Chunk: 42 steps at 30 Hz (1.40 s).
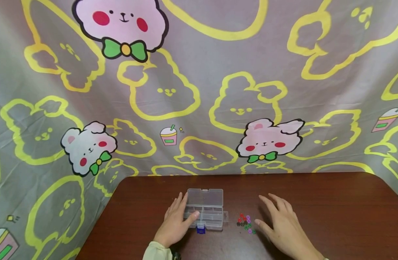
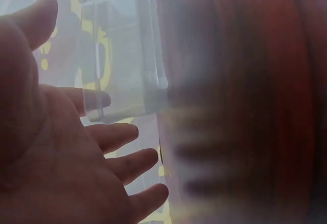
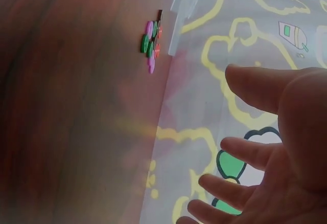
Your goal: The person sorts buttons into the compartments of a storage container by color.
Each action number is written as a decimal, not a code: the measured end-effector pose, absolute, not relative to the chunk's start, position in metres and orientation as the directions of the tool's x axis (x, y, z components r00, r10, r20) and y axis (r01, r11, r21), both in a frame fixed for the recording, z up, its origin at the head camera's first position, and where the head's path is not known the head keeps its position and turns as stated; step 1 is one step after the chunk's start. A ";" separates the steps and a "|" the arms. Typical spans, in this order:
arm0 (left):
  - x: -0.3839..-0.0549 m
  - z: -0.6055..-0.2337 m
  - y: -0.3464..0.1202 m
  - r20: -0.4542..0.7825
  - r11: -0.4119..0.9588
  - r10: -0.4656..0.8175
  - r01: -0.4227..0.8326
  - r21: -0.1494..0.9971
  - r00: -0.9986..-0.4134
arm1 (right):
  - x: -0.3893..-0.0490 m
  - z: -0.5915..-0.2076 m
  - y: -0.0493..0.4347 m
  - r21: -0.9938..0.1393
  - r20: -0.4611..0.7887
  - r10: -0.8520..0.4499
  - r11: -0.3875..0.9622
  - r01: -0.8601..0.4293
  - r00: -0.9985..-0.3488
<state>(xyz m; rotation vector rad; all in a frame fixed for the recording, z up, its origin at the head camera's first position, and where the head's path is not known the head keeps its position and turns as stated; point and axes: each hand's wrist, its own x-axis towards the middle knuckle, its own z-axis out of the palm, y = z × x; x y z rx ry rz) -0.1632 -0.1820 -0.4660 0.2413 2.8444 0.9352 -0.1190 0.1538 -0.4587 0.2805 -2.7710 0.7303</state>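
Note:
A clear plastic compartment box (image 1: 213, 217) lies on the table with its lid (image 1: 205, 198) raised at the far side and a blue latch (image 1: 201, 230) at the front. My left hand (image 1: 176, 221) is at the box's left side, thumb reaching over its near left part; in the left wrist view the fingers (image 2: 135, 162) are spread beside the clear wall (image 2: 120, 55). Right of the box lies a small pile of buttons (image 1: 245, 223) in red, purple, green and dark colours. My right hand (image 1: 283, 225) hovers to the right of this pile, fingers spread, with nothing held.
The dark brown wooden table (image 1: 342, 213) reaches back to a grey cloth backdrop (image 1: 192, 122) with yellow outlines and cartoon animals. A clear hanging tab (image 1: 226, 216) sticks out from the box's right side, toward the button pile.

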 end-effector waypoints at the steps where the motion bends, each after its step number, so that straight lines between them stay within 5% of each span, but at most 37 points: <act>1: -0.163 -0.466 -0.182 -0.083 0.789 0.200 0.111 0.604 -0.976 | -0.119 -0.459 0.154 -0.455 0.304 -0.125 0.851 -0.260 -0.944; 6: -0.160 -0.464 -0.179 -0.068 0.770 0.230 0.139 0.623 -0.971 | -0.118 -0.461 0.153 -0.466 0.313 -0.158 0.834 -0.297 -0.937; 14: -0.159 -0.467 -0.174 -0.058 0.776 0.234 0.151 0.613 -0.971 | -0.121 -0.462 0.151 -0.551 0.118 -0.167 0.809 -0.204 -0.979; 42: -0.159 -0.465 -0.177 -0.110 0.786 0.251 0.136 0.603 -0.962 | -0.129 -0.478 0.155 -0.613 0.175 -0.338 0.697 -0.371 -0.925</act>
